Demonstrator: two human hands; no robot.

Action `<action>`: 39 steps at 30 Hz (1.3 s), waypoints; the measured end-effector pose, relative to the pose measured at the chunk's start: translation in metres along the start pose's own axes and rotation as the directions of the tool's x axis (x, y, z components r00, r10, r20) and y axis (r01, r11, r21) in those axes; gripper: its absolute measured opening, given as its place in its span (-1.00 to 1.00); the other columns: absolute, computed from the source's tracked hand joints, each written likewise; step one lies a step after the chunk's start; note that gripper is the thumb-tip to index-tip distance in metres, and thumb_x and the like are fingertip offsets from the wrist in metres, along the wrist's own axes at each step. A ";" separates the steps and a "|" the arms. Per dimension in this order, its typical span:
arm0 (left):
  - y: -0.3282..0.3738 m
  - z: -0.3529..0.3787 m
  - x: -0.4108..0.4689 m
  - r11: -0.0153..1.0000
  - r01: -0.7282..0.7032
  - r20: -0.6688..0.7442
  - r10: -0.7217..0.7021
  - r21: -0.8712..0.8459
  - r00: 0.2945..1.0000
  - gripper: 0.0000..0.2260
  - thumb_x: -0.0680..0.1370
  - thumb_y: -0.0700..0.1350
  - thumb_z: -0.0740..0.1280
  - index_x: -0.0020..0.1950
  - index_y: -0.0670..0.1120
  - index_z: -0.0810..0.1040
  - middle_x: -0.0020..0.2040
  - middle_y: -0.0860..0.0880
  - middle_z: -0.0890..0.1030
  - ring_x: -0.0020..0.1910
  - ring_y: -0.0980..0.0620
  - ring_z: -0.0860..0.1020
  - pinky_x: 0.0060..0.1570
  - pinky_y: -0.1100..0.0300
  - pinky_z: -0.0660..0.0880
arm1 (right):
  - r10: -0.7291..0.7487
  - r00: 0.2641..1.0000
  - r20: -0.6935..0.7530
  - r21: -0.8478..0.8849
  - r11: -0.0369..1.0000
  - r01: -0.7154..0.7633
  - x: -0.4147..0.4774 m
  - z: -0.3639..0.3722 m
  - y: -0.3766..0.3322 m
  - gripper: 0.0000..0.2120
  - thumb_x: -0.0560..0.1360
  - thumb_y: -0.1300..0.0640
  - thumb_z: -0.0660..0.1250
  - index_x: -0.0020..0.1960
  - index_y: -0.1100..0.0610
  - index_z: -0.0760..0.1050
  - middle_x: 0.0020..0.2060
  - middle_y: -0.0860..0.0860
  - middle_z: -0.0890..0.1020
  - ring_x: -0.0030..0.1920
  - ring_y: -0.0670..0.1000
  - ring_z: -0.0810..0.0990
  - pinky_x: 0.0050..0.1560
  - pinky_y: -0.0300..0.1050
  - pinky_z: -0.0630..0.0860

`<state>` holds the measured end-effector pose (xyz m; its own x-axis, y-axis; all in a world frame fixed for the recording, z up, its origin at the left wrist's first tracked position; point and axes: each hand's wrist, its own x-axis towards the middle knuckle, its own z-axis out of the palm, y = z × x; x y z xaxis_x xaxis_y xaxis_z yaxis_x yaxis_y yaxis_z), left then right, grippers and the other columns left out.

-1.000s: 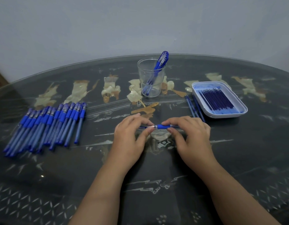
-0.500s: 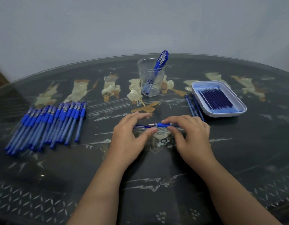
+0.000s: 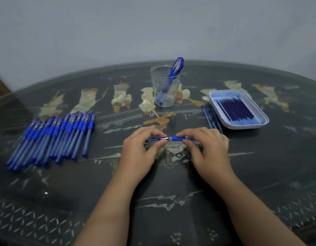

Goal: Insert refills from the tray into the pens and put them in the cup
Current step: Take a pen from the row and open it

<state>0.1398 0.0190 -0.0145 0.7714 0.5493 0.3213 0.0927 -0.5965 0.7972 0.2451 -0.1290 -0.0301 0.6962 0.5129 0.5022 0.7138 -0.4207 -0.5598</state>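
At the frame's centre the pen is now pinched at its metal tip by the curled fingers and thumb of the left hand, which were stretched straighter before, while its blue grip is kept between thumb and bent fingers of the right hand. In the clear cup at upper centre blue pens are leaned, and dark refills are laid in the white tray at right.

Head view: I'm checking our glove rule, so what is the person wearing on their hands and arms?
Nothing that shows. The left hand and right hand are bare, with no gloves, rings or tape. The left forearm and right forearm are also bare as far as the frame's lower edge: no sleeves, watch or bands in sight.
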 end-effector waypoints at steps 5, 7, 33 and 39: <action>0.002 0.000 0.000 0.999 0.043 -0.019 -0.043 0.000 0.999 -0.85 0.44 -0.05 0.50 -0.04 0.15 0.65 0.03 0.22 0.60 0.20 0.39 0.45 0.11 0.62 0.25 | 0.002 1.000 0.001 0.004 1.000 -0.002 0.000 0.000 0.000 -0.79 0.51 0.02 0.27 0.07 -0.25 0.52 -0.11 -0.23 0.57 0.02 -0.12 0.44 0.13 -0.15 0.12; 0.001 0.000 -0.001 1.000 0.021 -0.016 -0.021 0.002 1.000 -0.77 0.42 -0.05 0.53 0.03 0.16 0.64 0.05 0.24 0.60 0.19 0.42 0.44 0.11 0.61 0.26 | 0.001 1.000 0.002 0.003 1.000 -0.001 0.000 0.000 0.000 -0.78 0.51 0.02 0.27 0.08 -0.26 0.50 -0.12 -0.23 0.57 0.02 -0.11 0.44 0.11 -0.17 0.10; 0.001 -0.024 0.000 0.976 0.045 -0.077 -0.029 0.215 0.997 -0.85 0.46 -0.15 0.49 -0.18 0.13 0.64 -0.19 0.19 0.60 -0.06 0.29 0.54 0.07 0.45 0.39 | 0.047 0.999 0.011 0.032 0.998 -0.048 -0.001 -0.003 0.000 -0.80 0.53 0.03 0.28 0.05 -0.26 0.53 -0.11 -0.26 0.56 0.03 -0.14 0.42 0.16 -0.12 0.12; 0.005 -0.029 0.000 0.893 0.069 0.022 -0.088 0.446 0.996 -0.82 0.47 -0.01 0.42 -0.06 0.22 0.47 -0.19 0.22 0.54 -0.03 0.22 0.48 0.12 0.14 0.29 | 0.059 0.998 0.020 0.037 0.998 -0.060 -0.001 -0.004 -0.002 -0.77 0.55 0.09 0.33 0.06 -0.26 0.52 -0.09 -0.28 0.55 0.04 -0.16 0.39 0.16 -0.10 0.12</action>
<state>0.1218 0.0330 0.0039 0.7741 0.5866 0.2382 0.4167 -0.7553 0.5059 0.2430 -0.1322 -0.0267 0.7355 0.5022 0.4547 0.6676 -0.4228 -0.6129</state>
